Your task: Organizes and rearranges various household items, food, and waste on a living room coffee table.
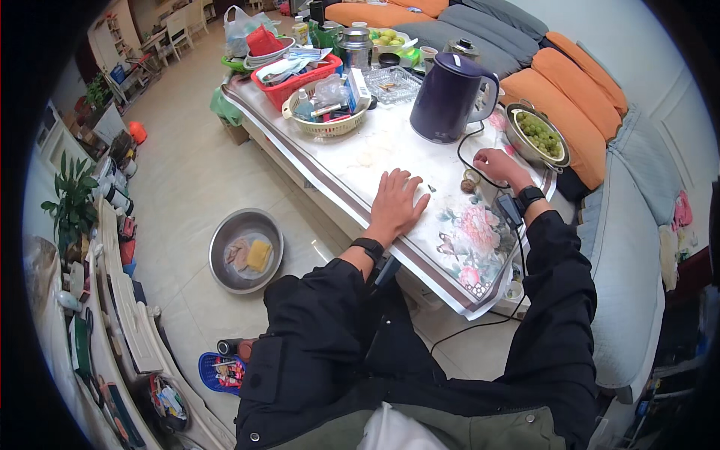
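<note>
My left hand (397,203) rests flat, fingers apart, on the flowered tablecloth (388,152) near its front edge, with nothing in it. A small dark piece (431,188) lies just right of its thumb. Farther right, my right hand (497,166) has its fingers bent toward the cloth; whether they pinch anything is hidden. Beside those fingers runs a black power cord (466,160). A brown walnut-like ball (468,186) and a yellowish ring (472,176) lie just below them. Beyond this hand stand a dark purple electric kettle (450,98) and a metal colander of green grapes (539,135).
A cream basket (328,125) and a red basket (270,89), both full, stand at the table's left. Behind are a clear plastic tray (392,84) and a steel canister (356,48). A metal basin (219,270) with cloths sits on the floor. A sofa (630,270) borders the right.
</note>
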Demonstrator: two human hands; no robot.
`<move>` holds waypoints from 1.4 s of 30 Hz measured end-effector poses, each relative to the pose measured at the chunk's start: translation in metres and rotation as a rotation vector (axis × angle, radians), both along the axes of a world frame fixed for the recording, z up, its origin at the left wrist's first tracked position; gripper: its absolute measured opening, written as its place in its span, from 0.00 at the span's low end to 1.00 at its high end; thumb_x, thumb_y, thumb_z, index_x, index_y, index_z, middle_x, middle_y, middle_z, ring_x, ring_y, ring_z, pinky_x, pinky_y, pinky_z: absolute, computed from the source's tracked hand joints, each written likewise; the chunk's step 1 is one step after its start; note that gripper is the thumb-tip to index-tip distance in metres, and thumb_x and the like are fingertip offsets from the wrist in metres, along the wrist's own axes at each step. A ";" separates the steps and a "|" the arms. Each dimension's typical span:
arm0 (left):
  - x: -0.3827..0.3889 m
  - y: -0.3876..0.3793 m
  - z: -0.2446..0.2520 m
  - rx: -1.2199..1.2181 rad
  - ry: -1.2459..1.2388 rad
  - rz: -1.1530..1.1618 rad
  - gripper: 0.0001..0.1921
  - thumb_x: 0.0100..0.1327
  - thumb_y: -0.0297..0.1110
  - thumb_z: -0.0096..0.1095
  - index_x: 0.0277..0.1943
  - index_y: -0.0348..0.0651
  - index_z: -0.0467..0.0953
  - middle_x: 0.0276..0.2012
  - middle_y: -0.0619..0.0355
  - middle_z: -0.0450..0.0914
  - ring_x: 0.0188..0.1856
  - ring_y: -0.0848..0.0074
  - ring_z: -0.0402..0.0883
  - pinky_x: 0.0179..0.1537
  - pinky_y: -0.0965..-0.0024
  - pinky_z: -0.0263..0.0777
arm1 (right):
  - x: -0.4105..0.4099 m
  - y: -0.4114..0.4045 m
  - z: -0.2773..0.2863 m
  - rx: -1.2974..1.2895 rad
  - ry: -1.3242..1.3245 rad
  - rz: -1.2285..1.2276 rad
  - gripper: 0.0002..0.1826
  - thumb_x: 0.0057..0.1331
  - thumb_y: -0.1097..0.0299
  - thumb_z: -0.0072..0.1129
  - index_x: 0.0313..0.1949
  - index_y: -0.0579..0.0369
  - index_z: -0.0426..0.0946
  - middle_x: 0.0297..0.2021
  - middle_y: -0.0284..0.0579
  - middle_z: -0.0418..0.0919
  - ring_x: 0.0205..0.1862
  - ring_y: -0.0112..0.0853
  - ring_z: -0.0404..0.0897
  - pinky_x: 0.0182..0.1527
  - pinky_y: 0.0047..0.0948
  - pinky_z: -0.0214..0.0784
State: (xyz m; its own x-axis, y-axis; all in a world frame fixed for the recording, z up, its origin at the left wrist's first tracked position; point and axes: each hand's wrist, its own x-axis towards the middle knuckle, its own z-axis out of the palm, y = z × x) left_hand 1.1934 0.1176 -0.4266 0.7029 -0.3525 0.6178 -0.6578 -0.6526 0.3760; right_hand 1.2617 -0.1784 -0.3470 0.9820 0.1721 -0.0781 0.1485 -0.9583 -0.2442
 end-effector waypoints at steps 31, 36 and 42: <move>0.003 0.003 0.001 -0.081 -0.020 -0.029 0.17 0.62 0.45 0.57 0.47 0.42 0.73 0.46 0.48 0.71 0.54 0.59 0.66 0.62 0.53 0.53 | -0.038 0.061 -0.001 -0.399 0.040 -0.016 0.18 0.57 0.54 0.59 0.38 0.55 0.76 0.37 0.52 0.81 0.40 0.47 0.80 0.42 0.44 0.72; 0.003 0.005 0.003 -0.085 -0.036 -0.014 0.16 0.61 0.44 0.58 0.47 0.43 0.75 0.46 0.48 0.72 0.53 0.59 0.67 0.60 0.57 0.56 | -0.035 0.069 -0.002 -0.381 0.063 -0.085 0.19 0.59 0.56 0.55 0.40 0.61 0.76 0.38 0.56 0.80 0.42 0.48 0.80 0.45 0.45 0.73; 0.003 0.005 0.001 -0.104 -0.023 -0.017 0.16 0.61 0.44 0.57 0.46 0.43 0.76 0.45 0.48 0.72 0.54 0.58 0.67 0.62 0.55 0.55 | -0.033 0.071 -0.001 -0.321 0.072 -0.067 0.19 0.57 0.55 0.59 0.42 0.56 0.77 0.39 0.54 0.81 0.42 0.47 0.80 0.44 0.43 0.73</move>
